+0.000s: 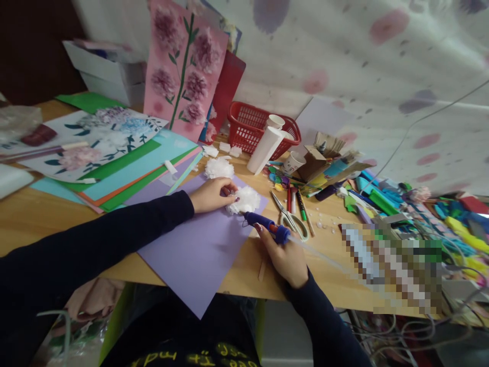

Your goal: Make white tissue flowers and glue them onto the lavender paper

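Work seems early: white flowers [247, 200] lie only at far end of purple paper [194, 257], left hand [214, 195] pinches one, right hand [287, 257] grips glue gun [260, 220].

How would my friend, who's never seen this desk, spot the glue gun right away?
On the wooden desk, find the big purple sheet. At its right edge, the right hand holds the glue gun, tip by a fluffy white flower. Unlike the scissors lying nearby, it's chunky, blue and in a hand.
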Motion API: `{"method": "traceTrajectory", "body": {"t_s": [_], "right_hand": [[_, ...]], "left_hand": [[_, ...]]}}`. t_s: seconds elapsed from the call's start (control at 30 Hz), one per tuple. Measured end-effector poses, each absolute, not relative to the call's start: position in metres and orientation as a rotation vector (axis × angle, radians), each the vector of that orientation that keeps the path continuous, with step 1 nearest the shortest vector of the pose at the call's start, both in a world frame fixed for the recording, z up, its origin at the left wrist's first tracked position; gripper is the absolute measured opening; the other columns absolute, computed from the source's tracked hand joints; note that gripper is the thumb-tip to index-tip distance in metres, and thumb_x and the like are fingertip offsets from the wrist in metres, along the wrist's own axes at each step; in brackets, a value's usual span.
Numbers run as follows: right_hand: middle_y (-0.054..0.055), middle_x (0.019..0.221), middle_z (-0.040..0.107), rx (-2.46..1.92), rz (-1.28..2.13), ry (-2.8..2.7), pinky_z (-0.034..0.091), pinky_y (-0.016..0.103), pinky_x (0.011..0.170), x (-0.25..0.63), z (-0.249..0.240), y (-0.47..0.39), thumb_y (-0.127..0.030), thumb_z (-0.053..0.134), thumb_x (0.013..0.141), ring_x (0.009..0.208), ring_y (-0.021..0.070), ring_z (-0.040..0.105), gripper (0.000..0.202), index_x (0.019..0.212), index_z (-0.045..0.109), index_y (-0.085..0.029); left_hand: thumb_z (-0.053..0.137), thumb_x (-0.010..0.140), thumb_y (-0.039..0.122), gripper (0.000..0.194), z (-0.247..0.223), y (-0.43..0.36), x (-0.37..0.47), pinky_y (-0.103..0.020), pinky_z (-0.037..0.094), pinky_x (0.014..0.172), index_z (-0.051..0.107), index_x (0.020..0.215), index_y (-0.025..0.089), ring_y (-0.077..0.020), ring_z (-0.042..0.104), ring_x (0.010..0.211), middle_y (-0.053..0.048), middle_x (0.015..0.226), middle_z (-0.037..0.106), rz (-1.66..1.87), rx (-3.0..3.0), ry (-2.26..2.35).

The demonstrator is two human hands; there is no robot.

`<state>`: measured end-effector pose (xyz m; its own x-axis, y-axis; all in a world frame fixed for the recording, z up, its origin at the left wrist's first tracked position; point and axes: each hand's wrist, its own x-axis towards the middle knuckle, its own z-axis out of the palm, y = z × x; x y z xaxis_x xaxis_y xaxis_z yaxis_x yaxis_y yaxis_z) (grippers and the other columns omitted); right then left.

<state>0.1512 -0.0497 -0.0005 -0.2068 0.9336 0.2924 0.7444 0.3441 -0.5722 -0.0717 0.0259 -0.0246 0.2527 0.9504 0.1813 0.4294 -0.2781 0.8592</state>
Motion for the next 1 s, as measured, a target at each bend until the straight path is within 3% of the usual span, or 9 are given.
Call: {"method": "traceTrajectory", "body": {"t_s": [0.3, 0.6, 1.0], "right_hand": [[0.0, 0.049, 0.053, -1.418, 0.511, -2.077, 0.037, 0.027, 0.05, 0.1497, 0.0034, -0.0517, -0.05, 0.051, 0.087, 0.048, 0.0138, 0.05, 0.044, 0.052, 0.052, -0.022], [-0.003, 0.046, 0.045, -1.462, 0.341, -2.022, 0.032, 0.027, 0.047, 0.1503, -0.0017, -0.0515, -0.05, 0.06, 0.081, 0.042, 0.0119, 0.039, 0.043, 0.051, 0.046, -0.023], [0.0, 0.045, 0.052, -1.421, 0.494, -2.01, 0.037, 0.026, 0.046, 0.1554, 0.0046, -0.0506, -0.052, 0.052, 0.086, 0.043, 0.013, 0.049, 0.045, 0.053, 0.055, -0.022]], "left_hand": [[0.064, 0.071, 0.031, 0.024, -0.0245, 0.0252, -0.0719, -0.03, 0.049, 0.072, 0.062, 0.088, 0.014, -0.0168, 0.06, 0.076, -0.006, 0.085, 0.067, 0.964, 1.831, 1.253], [0.064, 0.071, 0.032, 0.026, -0.0236, 0.0252, -0.0714, -0.031, 0.049, 0.074, 0.061, 0.089, 0.013, -0.0171, 0.061, 0.078, -0.007, 0.088, 0.067, 0.958, 1.823, 1.253], [0.063, 0.071, 0.035, 0.028, -0.0243, 0.0253, -0.0714, -0.032, 0.049, 0.076, 0.061, 0.089, 0.014, -0.0174, 0.061, 0.078, -0.007, 0.09, 0.067, 0.963, 1.809, 1.253]]}}
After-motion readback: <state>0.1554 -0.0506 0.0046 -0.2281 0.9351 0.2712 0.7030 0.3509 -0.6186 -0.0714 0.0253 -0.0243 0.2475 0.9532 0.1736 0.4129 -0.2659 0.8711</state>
